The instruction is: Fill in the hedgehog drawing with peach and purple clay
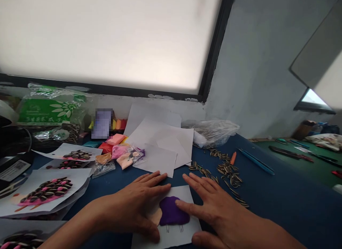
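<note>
A white sheet of paper (162, 240) lies on the blue table before me. On it sits a flattened purple clay shape (171, 213), with a peach clay patch (155, 217) joined at its left and two small drawn legs beneath. My left hand (139, 199) rests over the sheet's left part, fingers stretched out, partly covering the peach patch. From the right, my right hand (213, 209) reaches in with spread fingers; one fingertip touches the purple clay near its upper right. Neither hand grips anything.
Sunflower seeds (231, 172), an orange stick of clay (233, 158) and a blue pen (256, 161) lie to the right. Seed-covered pictures (45, 192) are stacked at left. Behind are clay packets (124, 154), blank sheets (160, 145), a phone (102, 123) and a green seed bag (50, 110).
</note>
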`<action>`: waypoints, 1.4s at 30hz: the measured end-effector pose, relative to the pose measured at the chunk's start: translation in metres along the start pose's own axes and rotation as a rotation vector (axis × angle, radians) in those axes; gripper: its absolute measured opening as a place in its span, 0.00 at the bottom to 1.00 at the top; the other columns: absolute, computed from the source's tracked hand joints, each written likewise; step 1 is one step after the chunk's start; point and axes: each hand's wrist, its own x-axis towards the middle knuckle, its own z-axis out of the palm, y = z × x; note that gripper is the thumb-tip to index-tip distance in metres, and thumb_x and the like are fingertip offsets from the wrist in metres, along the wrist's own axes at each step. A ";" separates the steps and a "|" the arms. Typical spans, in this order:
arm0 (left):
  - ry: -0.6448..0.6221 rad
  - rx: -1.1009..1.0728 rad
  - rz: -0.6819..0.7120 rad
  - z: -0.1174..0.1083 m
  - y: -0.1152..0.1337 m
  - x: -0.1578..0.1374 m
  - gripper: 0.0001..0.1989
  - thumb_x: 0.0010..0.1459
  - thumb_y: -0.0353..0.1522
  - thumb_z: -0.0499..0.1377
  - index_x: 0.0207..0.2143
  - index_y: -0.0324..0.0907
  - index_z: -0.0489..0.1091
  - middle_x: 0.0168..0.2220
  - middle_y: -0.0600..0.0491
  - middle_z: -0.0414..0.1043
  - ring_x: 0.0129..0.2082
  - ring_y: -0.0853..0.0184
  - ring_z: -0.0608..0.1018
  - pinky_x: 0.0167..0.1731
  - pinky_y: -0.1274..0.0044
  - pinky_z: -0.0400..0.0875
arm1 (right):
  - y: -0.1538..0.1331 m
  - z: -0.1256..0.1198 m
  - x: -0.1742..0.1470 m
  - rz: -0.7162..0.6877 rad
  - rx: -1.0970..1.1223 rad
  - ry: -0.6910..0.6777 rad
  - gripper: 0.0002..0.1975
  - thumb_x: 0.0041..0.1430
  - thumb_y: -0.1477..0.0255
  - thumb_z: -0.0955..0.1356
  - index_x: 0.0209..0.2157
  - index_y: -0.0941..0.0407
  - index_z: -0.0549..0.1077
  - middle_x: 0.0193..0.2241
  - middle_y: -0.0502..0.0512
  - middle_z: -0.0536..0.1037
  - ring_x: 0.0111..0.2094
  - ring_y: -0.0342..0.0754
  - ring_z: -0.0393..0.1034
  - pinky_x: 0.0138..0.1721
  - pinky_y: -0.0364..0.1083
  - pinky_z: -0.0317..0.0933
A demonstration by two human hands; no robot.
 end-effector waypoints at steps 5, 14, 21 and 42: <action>0.004 -0.019 0.025 0.003 -0.006 0.001 0.46 0.48 0.49 0.68 0.66 0.62 0.52 0.71 0.56 0.34 0.69 0.46 0.39 0.64 0.49 0.41 | -0.003 -0.007 -0.008 -0.007 -0.012 -0.007 0.27 0.60 0.57 0.71 0.60 0.36 0.66 0.69 0.53 0.49 0.68 0.67 0.41 0.63 0.70 0.44; 0.001 -0.001 0.024 0.002 -0.005 0.002 0.46 0.46 0.48 0.70 0.65 0.60 0.54 0.71 0.52 0.36 0.69 0.44 0.41 0.63 0.48 0.45 | -0.011 -0.007 -0.007 -0.059 -0.067 0.005 0.23 0.61 0.58 0.71 0.58 0.37 0.70 0.68 0.55 0.55 0.67 0.66 0.46 0.63 0.67 0.49; 0.013 -0.006 0.015 0.001 -0.003 0.000 0.46 0.47 0.51 0.68 0.65 0.61 0.54 0.71 0.53 0.37 0.69 0.43 0.41 0.63 0.48 0.45 | -0.001 0.016 0.004 -0.067 0.091 0.263 0.11 0.64 0.69 0.69 0.48 0.52 0.77 0.60 0.61 0.69 0.59 0.57 0.64 0.56 0.53 0.63; 0.013 -0.012 0.034 0.004 -0.007 0.002 0.44 0.48 0.51 0.67 0.65 0.62 0.54 0.72 0.55 0.35 0.69 0.45 0.40 0.63 0.49 0.43 | 0.000 0.049 0.024 -0.094 0.190 0.337 0.10 0.54 0.85 0.71 0.32 0.57 0.73 0.35 0.52 0.73 0.39 0.48 0.69 0.49 0.49 0.61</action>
